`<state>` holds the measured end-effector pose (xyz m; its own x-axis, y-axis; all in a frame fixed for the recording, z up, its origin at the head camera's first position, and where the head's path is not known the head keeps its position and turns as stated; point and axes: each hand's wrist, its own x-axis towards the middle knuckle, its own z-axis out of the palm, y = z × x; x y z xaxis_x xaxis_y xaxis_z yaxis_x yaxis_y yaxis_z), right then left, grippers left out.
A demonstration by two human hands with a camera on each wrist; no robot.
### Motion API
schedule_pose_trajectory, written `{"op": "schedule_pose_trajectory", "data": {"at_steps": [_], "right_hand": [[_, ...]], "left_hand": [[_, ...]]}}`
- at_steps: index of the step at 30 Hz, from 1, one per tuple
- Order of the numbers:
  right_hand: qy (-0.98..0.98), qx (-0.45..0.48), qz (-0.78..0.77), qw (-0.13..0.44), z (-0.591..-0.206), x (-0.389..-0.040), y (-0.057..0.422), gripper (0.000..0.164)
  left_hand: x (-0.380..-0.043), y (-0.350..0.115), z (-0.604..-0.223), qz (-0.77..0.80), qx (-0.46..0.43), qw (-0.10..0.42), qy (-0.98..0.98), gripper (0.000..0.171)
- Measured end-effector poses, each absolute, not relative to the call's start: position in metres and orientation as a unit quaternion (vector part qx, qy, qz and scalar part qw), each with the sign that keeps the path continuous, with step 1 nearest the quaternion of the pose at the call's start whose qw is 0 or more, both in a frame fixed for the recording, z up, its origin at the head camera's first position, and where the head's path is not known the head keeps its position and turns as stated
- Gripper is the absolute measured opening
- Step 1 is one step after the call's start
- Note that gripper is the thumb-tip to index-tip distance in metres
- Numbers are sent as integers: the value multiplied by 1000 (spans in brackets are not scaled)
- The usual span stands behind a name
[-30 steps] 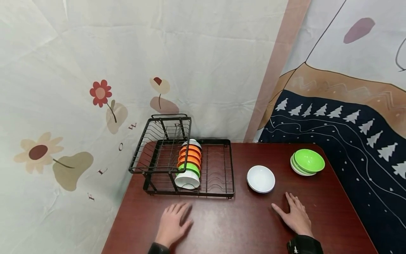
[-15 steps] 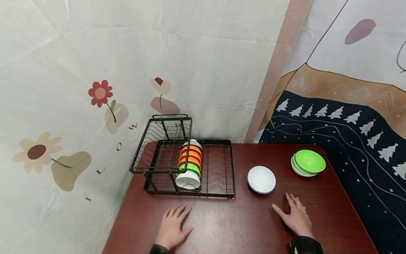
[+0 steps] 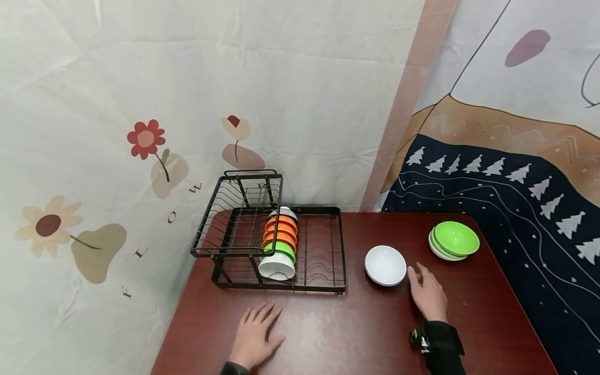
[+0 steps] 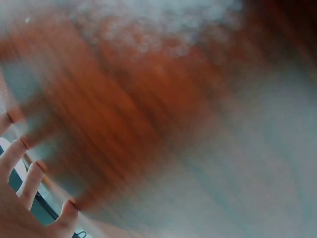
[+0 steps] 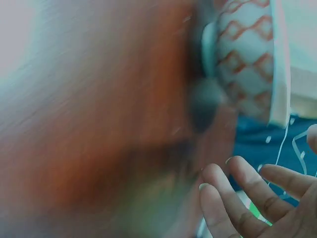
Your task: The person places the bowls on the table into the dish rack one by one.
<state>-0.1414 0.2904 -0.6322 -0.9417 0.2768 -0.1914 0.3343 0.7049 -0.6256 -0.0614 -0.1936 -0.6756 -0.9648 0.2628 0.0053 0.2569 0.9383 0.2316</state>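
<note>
My left hand (image 3: 255, 336) rests on the table with its fingers spread, in front of the dish rack; the left wrist view shows its fingertips (image 4: 33, 171) at the tabletop. Just right of a small stack of white bowls (image 3: 385, 265), my right hand (image 3: 428, 294) reaches forward with relaxed fingers and holds nothing. In the right wrist view a bowl's side (image 5: 245, 62) carries a reddish diamond pattern, and the fingers (image 5: 252, 191) are apart from it. Behind the right hand, a green bowl (image 3: 457, 238) tops another stack that has a white bowl at its bottom.
A black two-tier dish rack (image 3: 321, 288) stands at the back left. In its lower tier, several bowls stand on edge in a row: a white bowl (image 3: 276, 267) in front, then green and orange ones (image 3: 281, 234). A printed cloth (image 3: 328, 104) hangs behind the table.
My right hand has moved forward and slightly left, up beside the white bowls, its fingers closer together. The left hand settled a little on the table. The bowls have not moved.
</note>
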Motion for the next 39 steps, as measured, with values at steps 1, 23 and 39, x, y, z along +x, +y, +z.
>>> {"op": "schedule_pose_trajectory", "data": {"at_steps": [1, 23, 39], "right_hand": [[924, 164, -344, 37, -631, -146, 287, 76], [967, 128, -212, -51, -628, -173, 261, 38], [927, 187, -308, -109, -599, -169, 267, 40]], "left_hand": [[-61, -194, -676, 115, 133, 14, 984, 75], [-61, -192, -676, 114, 131, 21, 985, 74], [-62, -194, -675, 122, 123, 36, 984, 75]]}}
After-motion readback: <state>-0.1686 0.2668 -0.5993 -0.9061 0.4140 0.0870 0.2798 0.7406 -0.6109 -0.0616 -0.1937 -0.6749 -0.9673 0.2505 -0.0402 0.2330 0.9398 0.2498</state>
